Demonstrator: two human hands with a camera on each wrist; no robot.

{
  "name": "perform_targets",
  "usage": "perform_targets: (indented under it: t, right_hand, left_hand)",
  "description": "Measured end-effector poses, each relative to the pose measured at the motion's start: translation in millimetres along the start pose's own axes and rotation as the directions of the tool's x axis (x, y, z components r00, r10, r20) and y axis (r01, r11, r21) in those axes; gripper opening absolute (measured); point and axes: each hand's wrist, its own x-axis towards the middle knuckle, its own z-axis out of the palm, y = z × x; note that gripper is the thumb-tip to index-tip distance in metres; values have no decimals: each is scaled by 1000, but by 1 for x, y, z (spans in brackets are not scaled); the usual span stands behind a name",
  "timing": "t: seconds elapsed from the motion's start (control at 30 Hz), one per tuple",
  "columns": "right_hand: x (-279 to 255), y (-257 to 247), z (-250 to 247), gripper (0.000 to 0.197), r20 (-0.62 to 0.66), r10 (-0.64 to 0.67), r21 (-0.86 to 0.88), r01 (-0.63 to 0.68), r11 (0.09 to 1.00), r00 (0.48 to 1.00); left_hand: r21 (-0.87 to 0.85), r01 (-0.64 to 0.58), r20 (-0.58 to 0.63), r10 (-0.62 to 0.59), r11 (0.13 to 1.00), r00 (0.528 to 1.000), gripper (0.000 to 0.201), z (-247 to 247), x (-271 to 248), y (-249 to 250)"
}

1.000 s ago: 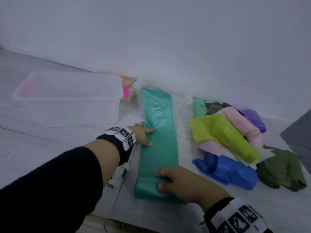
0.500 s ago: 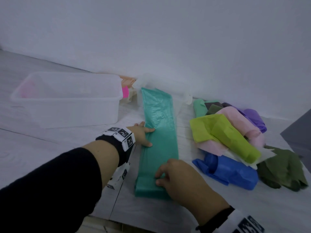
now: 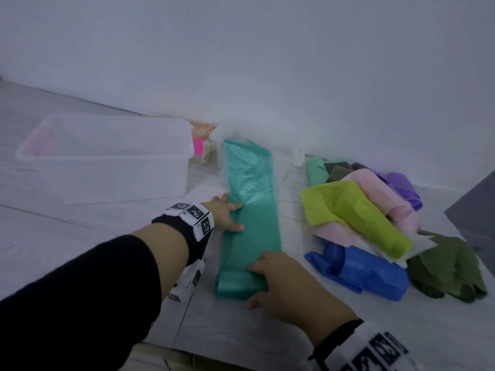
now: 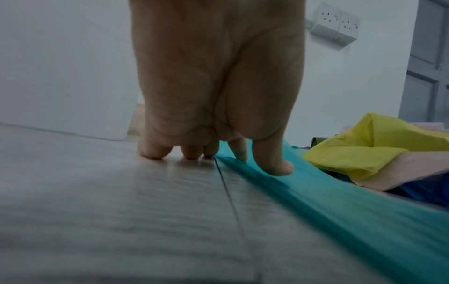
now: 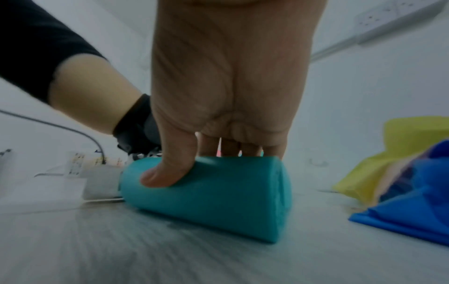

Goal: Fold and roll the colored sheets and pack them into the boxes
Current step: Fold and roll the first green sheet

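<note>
My right hand [image 5: 226, 92] clamps the teal sheet [image 3: 251, 210]'s soft, slippery roll mid-width; left hand [image 3: 223, 215] lies flat, pinning its edge.

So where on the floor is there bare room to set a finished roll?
Bare floor lies nearer the person than the teal sheet and blue sheet. Right of the teal sheet, the pile around the lime sheet is crowded.

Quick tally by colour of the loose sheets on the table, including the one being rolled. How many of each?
Teal sheet, being rolled: 1
Lime: 1
Pink: 1 bundle, pieces not separable
Blue: 1
Purple: 1
Mint: 1
Olive: 2, counting a small piece at the back
White: 1
Total: 9 visible; overlaps may hide more.
</note>
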Motion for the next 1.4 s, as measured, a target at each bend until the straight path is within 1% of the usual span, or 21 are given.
perform_targets:
  t: [0.1,0.2,0.27,0.33,0.43,0.5,0.57,0.6,0.63,0.67,0.7,0.73,0.8,0.87,0.9,0.97,1.07,1.23,1.3,1.4]
  right_hand:
    - [1,7,-5,55,9,20,168,-21,986,1000]
    - [8,10,-10,43,115,26,160,-45,986,993]
    - [13,11,-11,35,161,32,200,-65,978,986]
    - [16,11,-9,31,164,52,244,-91,966,985]
    - [20,11,-5,32,153,83,207,-114,972,985]
    - [21,10,-4,33,101,102,190,-119,975,990]
    - [21,8,-4,32,-17,142,221,-135,966,990]
    - [21,6,-4,28,-91,158,216,-136,967,983]
    - [21,3,-6,21,-153,153,171,-126,977,976]
    - [21,0,-7,16,-186,132,104,-114,988,974]
    - [21,-2,-8,17,-188,108,46,-101,994,976]
    - [20,-4,-9,22,-164,95,12,-95,995,982]
    - [16,-5,-8,40,-105,66,-65,-73,995,992]
    - [11,-6,-7,59,-47,38,-191,-46,981,998]
    - [10,-6,-5,63,-32,38,-228,-44,973,999]
    - [12,-5,-4,59,-48,25,-252,-36,967,999]
    - [14,-1,-8,48,-71,0,-191,-13,981,997]
    - [5,8,-7,49,-39,-14,47,16,999,999]
    - [1,10,-6,44,-8,-3,122,4,993,1000]
    - [1,11,-5,38,79,31,179,-44,983,996]
  left_hand:
    - [7,-10,-6,10,1000,1000,78,0,0,0]
    - [17,-17,20,17,1000,1000,82,-1,0,-2]
    - [18,-18,38,17,1000,999,84,-2,0,-2]
    - [22,-21,45,20,1000,999,83,-2,1,-2]
    - [26,-19,48,18,999,999,83,-3,1,-2]
    - [30,-18,48,16,999,999,83,-3,2,-3]
    - [36,-14,42,13,999,999,83,-3,2,-2]
    - [42,-12,37,10,999,999,83,-3,2,-2]
    - [49,-10,33,8,999,999,83,-3,2,-1]
    - [53,-9,33,7,999,999,83,-3,2,0]
    - [53,-8,35,7,999,999,83,-4,2,0]
    - [51,-9,38,7,999,999,83,-4,2,0]
    - [50,-12,41,10,999,999,84,-5,1,0]
    - [62,-14,41,11,998,999,86,-5,1,1]
    - [70,-14,42,11,997,999,86,-5,0,1]
    - [82,-12,47,8,997,999,87,-6,0,2]
    - [78,-11,46,7,997,999,88,-6,-2,2]
    - [52,2,16,-3,999,1000,81,-3,-5,4]
    - [62,3,14,-4,998,1000,79,-2,-4,5]
    - [68,1,21,-2,998,1000,79,-2,-5,6]
